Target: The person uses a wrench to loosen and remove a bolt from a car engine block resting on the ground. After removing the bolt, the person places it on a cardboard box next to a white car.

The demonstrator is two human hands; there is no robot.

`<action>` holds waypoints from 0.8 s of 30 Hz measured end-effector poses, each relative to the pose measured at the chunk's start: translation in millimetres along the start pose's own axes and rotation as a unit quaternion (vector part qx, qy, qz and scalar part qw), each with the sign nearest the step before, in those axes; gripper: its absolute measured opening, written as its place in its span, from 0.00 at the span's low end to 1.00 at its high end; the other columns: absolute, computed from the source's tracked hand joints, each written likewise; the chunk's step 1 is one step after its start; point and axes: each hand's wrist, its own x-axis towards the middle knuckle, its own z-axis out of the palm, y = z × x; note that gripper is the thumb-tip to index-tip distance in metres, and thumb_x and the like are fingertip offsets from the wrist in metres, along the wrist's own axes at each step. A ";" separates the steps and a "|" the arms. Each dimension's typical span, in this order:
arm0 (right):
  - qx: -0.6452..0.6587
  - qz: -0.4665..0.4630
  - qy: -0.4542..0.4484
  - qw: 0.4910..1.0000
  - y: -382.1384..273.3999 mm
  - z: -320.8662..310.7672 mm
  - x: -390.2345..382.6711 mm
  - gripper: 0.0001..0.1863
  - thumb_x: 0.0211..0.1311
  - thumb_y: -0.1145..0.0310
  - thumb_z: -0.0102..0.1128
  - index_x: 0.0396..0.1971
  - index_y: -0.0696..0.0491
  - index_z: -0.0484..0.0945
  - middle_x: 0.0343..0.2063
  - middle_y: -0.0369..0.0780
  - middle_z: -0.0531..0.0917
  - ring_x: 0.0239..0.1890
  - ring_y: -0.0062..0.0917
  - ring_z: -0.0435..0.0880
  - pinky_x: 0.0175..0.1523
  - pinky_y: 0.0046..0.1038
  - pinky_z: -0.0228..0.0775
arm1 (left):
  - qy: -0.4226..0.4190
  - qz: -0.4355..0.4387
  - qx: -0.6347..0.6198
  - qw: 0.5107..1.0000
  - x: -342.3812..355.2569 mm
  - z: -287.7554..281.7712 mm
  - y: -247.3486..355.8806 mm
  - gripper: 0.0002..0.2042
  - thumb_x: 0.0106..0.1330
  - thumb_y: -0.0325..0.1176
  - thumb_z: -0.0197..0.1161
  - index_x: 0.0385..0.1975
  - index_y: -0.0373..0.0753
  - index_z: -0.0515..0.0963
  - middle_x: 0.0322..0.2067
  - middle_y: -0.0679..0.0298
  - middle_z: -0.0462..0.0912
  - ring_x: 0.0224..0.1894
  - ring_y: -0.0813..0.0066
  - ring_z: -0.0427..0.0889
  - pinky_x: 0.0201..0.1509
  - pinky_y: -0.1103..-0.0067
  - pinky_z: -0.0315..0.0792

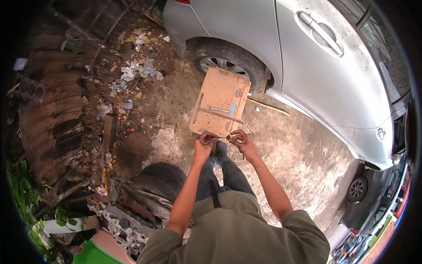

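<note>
My left hand [205,140] and my right hand [239,141] are raised in front of me, fingertips pinched. Between them stretches a small, thin dark piece [223,137], one end in each hand; it is too small to tell its kind. Just beyond my hands lies a flat brown cardboard sheet [224,90], its far end against the car's wheel. On it rest a long dark metal bar [222,115] with a crosspiece, forming a T, and a silver spanner [218,109]. A small blue patch [232,108] shows beside the spanner.
A silver car [246,22] stands ahead and to the right, its wheel [228,57] by the cardboard. A stick [268,106] lies near it. Litter [136,70] and planks [107,134] cover the left ground. A tyre [160,178] and metal engine part [125,229] sit left of me.
</note>
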 end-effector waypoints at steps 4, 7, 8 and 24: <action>-0.070 -0.008 0.055 0.996 61.2 -7.3 47.0 0.13 0.66 0.69 0.68 0.48 0.53 0.80 0.31 0.35 0.87 0.34 0.16 0.80 0.43 0.27 0.70 | 0.020 -0.066 -0.064 0.996 41.5 11.5 -55.2 0.04 0.65 0.15 0.65 0.37 0.30 0.81 0.32 0.60 0.86 0.35 0.75 0.86 0.42 0.78 0.80; -0.067 -0.029 0.105 0.992 98.0 -6.9 87.5 0.11 0.63 0.69 0.69 0.43 0.54 0.82 0.27 0.36 0.88 0.39 0.20 0.84 0.50 0.33 0.72 | 0.023 -0.080 -0.048 0.995 75.1 18.4 -93.1 0.04 0.65 0.16 0.65 0.36 0.30 0.80 0.31 0.60 0.86 0.33 0.74 0.86 0.40 0.77 0.79; -0.085 -0.034 0.121 0.988 106.3 -7.8 101.2 0.11 0.63 0.69 0.69 0.43 0.54 0.82 0.27 0.37 0.88 0.39 0.20 0.84 0.49 0.32 0.72 | 0.019 -0.054 -0.049 0.997 87.2 19.1 -103.2 0.03 0.66 0.17 0.65 0.36 0.30 0.80 0.31 0.59 0.86 0.34 0.74 0.86 0.40 0.77 0.80; -0.121 -0.052 0.257 0.958 130.6 -20.0 266.7 0.12 0.66 0.68 0.68 0.46 0.53 0.80 0.34 0.37 0.85 0.35 0.18 0.79 0.37 0.25 0.70 | 0.013 -0.014 0.098 0.995 255.0 53.0 -166.6 0.18 0.64 0.18 0.58 0.54 0.35 0.79 0.46 0.57 0.86 0.45 0.69 0.86 0.48 0.77 0.79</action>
